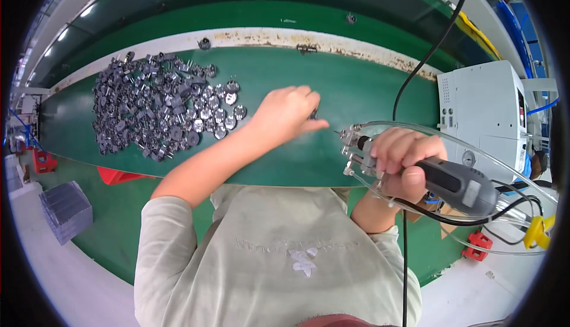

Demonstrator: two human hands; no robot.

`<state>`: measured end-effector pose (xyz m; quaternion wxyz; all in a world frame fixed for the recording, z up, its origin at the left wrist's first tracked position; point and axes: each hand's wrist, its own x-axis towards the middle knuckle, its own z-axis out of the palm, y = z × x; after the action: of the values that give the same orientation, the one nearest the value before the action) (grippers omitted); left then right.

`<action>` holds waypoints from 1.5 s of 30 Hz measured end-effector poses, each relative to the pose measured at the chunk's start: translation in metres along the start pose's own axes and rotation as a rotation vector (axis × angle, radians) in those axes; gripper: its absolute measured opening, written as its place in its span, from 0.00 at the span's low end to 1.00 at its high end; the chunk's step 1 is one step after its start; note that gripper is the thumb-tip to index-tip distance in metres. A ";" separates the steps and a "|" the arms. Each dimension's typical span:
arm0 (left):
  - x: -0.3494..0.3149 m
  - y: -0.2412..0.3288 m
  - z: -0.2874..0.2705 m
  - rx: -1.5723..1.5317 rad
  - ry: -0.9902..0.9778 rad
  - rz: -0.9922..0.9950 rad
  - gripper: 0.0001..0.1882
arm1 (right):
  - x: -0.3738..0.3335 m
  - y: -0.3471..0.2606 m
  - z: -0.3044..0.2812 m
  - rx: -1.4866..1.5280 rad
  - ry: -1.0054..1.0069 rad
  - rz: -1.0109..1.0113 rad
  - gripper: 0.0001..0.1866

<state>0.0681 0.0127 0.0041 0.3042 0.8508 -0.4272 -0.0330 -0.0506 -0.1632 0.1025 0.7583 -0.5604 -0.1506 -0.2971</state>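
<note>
My left hand (285,113) is closed over the green work surface, its thumb pointing right. Between its fingers shows the edge of a small dark part (313,115), mostly hidden by the hand. To the right, my right hand (409,155) wraps round a grey and black powered screwdriver (460,184). A metal head with clear tubes sits at the tool's front, and its thin tip points left at the part, a short gap away. Left of my left hand lies a large pile of small black and silver round parts (160,107), some with pins.
A white-rimmed green conveyor belt (237,15) runs behind the work surface (285,169), a few parts on it. At the right stands a white machine box (481,98). A black cable (436,45) hangs down near the tool. A grey crate (66,211) stands on the floor at left.
</note>
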 end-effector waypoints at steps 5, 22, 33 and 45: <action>-0.036 0.006 0.006 -0.093 0.069 -0.004 0.21 | 0.000 0.009 0.010 0.017 -0.010 0.041 0.17; -0.042 -0.015 -0.002 -0.243 -0.012 0.128 0.15 | -0.002 0.033 0.014 0.000 -0.113 0.064 0.15; -0.041 -0.020 0.003 -0.268 -0.019 0.178 0.14 | 0.004 0.040 0.024 -0.205 -0.253 0.074 0.11; -0.045 -0.020 0.001 -0.329 0.000 0.110 0.18 | 0.016 0.004 0.027 0.018 -0.156 0.012 0.15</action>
<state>0.0538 0.0549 -0.0165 0.4407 0.7649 -0.4618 -0.0858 -0.0329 -0.1418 0.1171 0.7510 -0.5759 -0.2088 -0.2467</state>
